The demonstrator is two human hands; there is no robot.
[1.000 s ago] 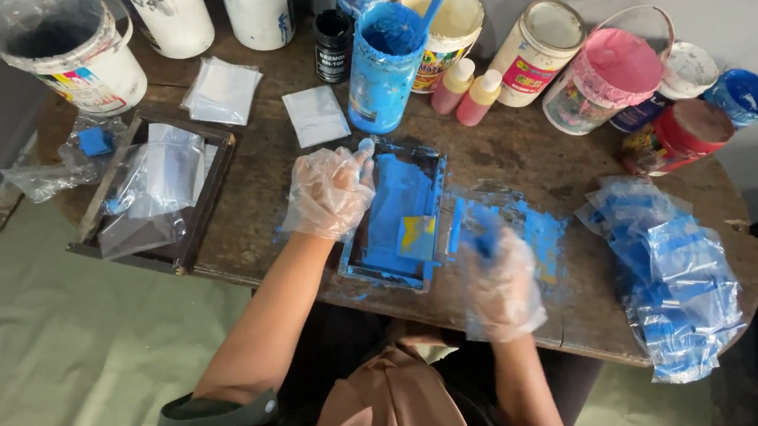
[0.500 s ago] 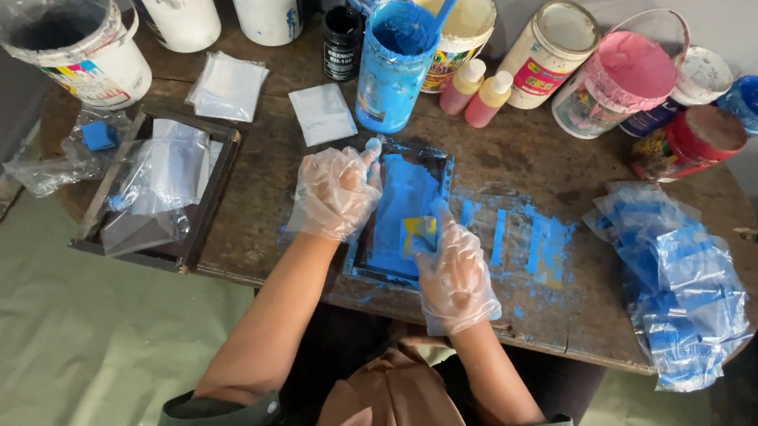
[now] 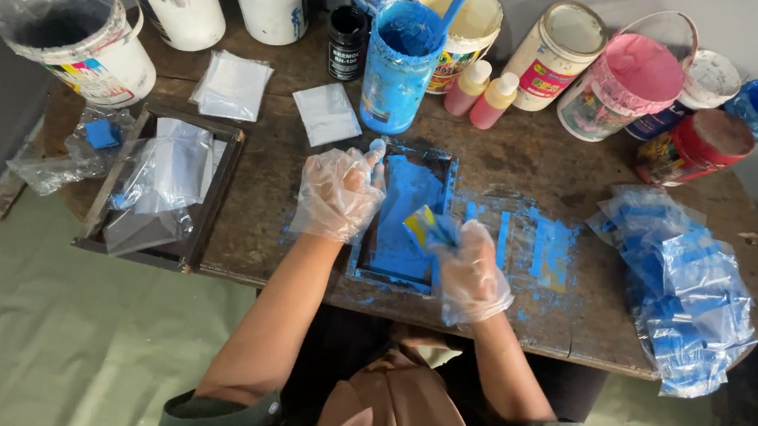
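A small wooden screen frame [image 3: 449, 169] smeared with blue ink lies in the middle of the brown table [image 3: 273, 167]. My left hand [image 3: 338, 193], in a clear plastic glove, presses on the frame's left side. Over the frame's lower right part, my gloved right hand [image 3: 468, 272] holds a small yellow scraper [image 3: 418, 225] coated in blue ink. A blue-stained can of blue ink [image 3: 398, 67] with a stick in it stands just behind the frame.
A pile of blue-printed plastic bags [image 3: 679, 285] lies at the right. A second frame [image 3: 164, 190] with clear bags sits at the left. Paint buckets, tins and small bottles line the table's back edge. Blue ink stains the wood right of the frame.
My right hand has moved left from the ink-stained patch of table onto the frame and now holds the scraper over the screen. My left hand stays on the frame.
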